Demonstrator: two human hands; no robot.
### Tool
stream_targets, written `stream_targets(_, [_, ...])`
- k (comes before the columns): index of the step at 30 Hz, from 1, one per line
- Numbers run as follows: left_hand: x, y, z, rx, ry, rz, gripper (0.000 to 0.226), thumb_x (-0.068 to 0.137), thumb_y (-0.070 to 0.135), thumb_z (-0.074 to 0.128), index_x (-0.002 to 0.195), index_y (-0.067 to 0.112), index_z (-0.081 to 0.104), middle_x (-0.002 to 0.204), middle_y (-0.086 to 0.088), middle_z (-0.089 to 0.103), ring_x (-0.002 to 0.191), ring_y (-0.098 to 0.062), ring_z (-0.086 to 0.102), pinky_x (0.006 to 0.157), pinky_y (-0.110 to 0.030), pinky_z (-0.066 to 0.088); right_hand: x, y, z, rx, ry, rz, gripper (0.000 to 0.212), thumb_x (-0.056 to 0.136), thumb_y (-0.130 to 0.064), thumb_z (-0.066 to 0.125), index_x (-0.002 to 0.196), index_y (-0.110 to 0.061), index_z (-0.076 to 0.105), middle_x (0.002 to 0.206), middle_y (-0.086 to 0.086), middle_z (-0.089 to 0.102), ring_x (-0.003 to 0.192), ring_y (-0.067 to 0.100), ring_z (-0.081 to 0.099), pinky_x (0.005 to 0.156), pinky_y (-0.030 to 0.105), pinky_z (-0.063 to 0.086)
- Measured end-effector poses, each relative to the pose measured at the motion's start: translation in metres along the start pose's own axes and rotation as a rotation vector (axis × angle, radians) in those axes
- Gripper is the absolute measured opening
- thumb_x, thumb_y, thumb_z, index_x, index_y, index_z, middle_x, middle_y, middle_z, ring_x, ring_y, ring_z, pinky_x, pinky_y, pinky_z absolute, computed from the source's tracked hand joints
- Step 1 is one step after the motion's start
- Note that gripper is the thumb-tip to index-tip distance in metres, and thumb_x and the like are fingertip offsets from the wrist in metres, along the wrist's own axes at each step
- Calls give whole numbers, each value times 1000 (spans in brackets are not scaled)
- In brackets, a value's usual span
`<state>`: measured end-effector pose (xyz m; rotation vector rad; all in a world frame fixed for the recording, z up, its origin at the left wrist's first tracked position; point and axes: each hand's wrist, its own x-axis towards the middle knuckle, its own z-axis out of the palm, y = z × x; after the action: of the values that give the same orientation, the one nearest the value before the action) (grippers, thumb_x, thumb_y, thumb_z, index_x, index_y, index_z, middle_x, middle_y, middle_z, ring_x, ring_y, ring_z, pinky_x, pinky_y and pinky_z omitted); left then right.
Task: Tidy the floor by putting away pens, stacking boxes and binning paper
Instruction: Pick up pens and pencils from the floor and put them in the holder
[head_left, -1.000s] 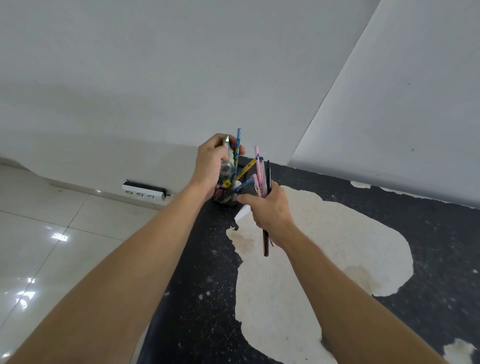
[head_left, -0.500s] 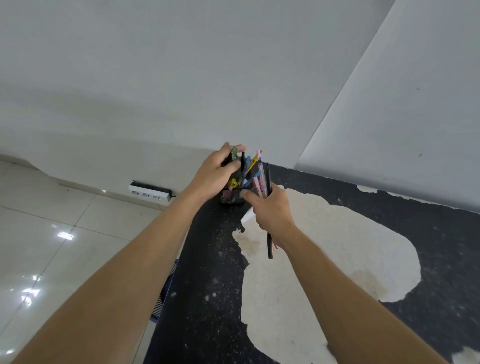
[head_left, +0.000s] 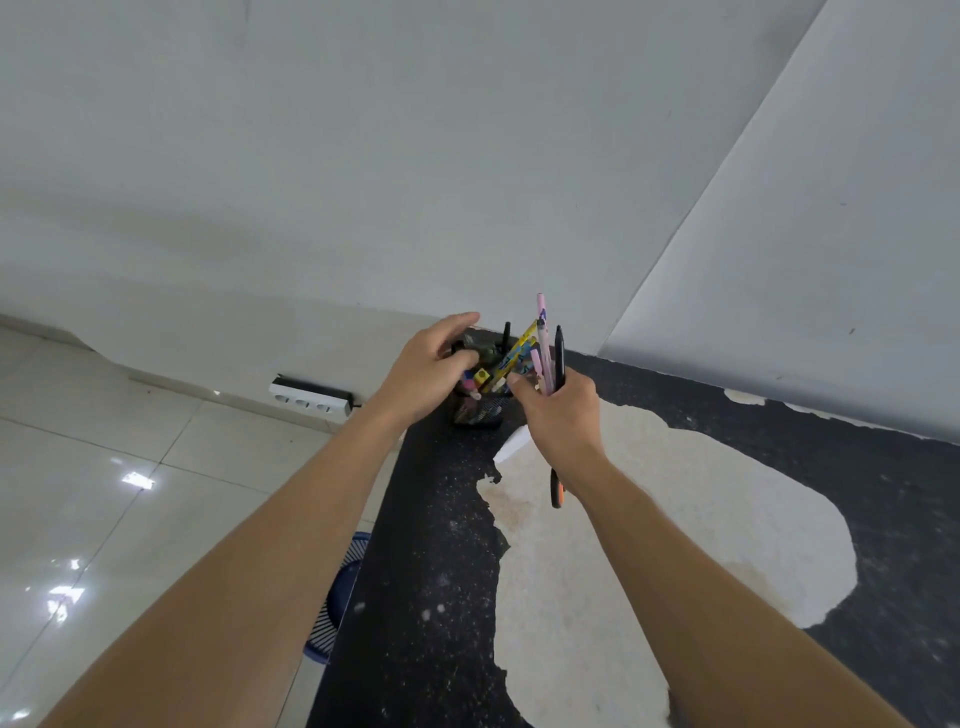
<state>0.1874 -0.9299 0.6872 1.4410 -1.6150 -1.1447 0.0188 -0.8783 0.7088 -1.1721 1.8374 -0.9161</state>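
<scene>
A worn black tabotop is not named here: a worn black tabletop (head_left: 415, 597) is set against a white wall. At its far end, a mesh cup (head_left: 478, 413) of pens is gripped by the left hand (head_left: 423, 382). Just right, a few pens (head_left: 545, 353) are gripped upright in the right hand (head_left: 563, 415).

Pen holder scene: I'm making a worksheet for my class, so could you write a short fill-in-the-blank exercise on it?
1. The right hand grips a bunch of ____.
2. The black mesh pen holder stands on the dark worn ____.
3. The left hand is at the holder's ____ side.
4. The white power strip lies on the floor by the ____.

Missing words: pens; counter; left; wall
</scene>
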Motion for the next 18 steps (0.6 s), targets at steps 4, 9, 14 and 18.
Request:
stream_targets(4, [-1, 0, -2, 151, -14, 118, 21, 100, 17, 60, 119, 16, 68, 114, 4, 72, 78, -5, 71, 68, -6, 45, 5, 0, 1, 3, -25, -2, 37, 95, -32, 70, 69, -22, 46, 56, -3, 42, 50, 14, 37, 49, 29, 34])
stream_targets(9, [14, 5, -8, 461, -2, 145, 24, 94, 21, 66, 115, 13, 72, 103, -6, 75, 93, -24, 68, 82, -35, 52, 12, 0, 6, 47, -124, -12, 28, 91, -36, 75, 83, -12, 63, 57, 0, 45, 48, 14, 39, 50, 32, 38])
stream_targets(14, [23, 22, -13, 709, -85, 45, 16, 93, 28, 68, 89, 13, 69, 68, 2, 59, 66, -22, 58, 52, -30, 35, 13, -3, 2, 43, -91, -33, 37, 85, -40, 80, 86, -7, 64, 56, -2, 43, 49, 15, 40, 52, 33, 40])
stream_targets(18, [11, 15, -16, 384, -82, 1, 26, 96, 26, 62, 120, 21, 54, 109, 4, 61, 96, -17, 59, 78, -29, 44, 3, -9, -9, 180, -14, -82, 41, 77, -48, 85, 84, -15, 61, 60, -4, 42, 56, 17, 40, 53, 32, 41])
